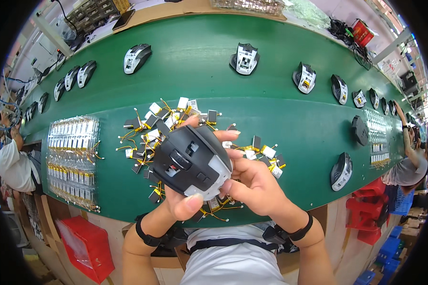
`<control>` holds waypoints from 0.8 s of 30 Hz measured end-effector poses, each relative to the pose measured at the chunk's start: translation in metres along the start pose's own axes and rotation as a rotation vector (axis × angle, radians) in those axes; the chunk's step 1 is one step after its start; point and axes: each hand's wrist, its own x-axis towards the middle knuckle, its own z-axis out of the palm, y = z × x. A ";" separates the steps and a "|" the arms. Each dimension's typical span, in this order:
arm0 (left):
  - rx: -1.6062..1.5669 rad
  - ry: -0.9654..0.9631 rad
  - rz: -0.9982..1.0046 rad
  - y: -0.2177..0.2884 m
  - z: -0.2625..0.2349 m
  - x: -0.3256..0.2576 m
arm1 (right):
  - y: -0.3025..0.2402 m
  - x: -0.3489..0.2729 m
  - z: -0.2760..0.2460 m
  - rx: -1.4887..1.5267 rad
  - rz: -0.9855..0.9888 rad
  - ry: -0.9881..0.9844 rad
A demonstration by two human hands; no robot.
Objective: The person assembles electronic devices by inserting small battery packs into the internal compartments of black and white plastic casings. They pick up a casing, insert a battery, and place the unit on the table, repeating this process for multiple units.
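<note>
- The left hand (pixel 183 202) is cradling a black and grey computer mouse (pixel 191 161) from below, fingers wrapping its far side and the thumb pressing on its near grey edge, so the hand is closed around it.
- The right hand (pixel 252 183) is gripping the same mouse at its right end, fingers curling against the grey side.
- The mouse is being held underside up, above the near edge of the green counter (pixel 271 118), just in front of the person's chest.
- Directly beneath and beyond the mouse, a loose pile of small flat batteries with yellow wires (pixel 176 116) is lying scattered on the counter.
- To the left, a clear tray of batteries in rows (pixel 73 161) is sitting on the counter.
- Along the far side, more mice are lying spaced apart, among them a grey and black one (pixel 137 58) and an opened one (pixel 246 59).
- On the right, near the counter's near edge, another black mouse (pixel 342 171) is resting on its side.
- A red bin (pixel 83 247) is standing below the counter at the near left.
- Other people are sitting at the far left (pixel 12 164) and far right (pixel 409 166) ends.
</note>
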 end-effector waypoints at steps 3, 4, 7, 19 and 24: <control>-0.025 0.005 -0.028 0.002 0.001 0.000 | -0.001 0.000 0.004 0.070 -0.017 0.018; -0.016 -0.018 -0.014 0.001 -0.001 0.000 | 0.000 0.000 0.003 0.086 -0.002 0.005; 0.052 -0.017 0.012 -0.003 -0.002 -0.003 | 0.003 0.003 0.003 0.123 0.008 0.010; -0.167 0.073 -0.148 0.003 -0.015 0.009 | -0.016 -0.029 -0.016 -0.200 -0.124 0.101; -0.161 0.056 -0.202 -0.002 -0.010 0.006 | -0.010 -0.020 -0.011 -0.207 -0.536 0.311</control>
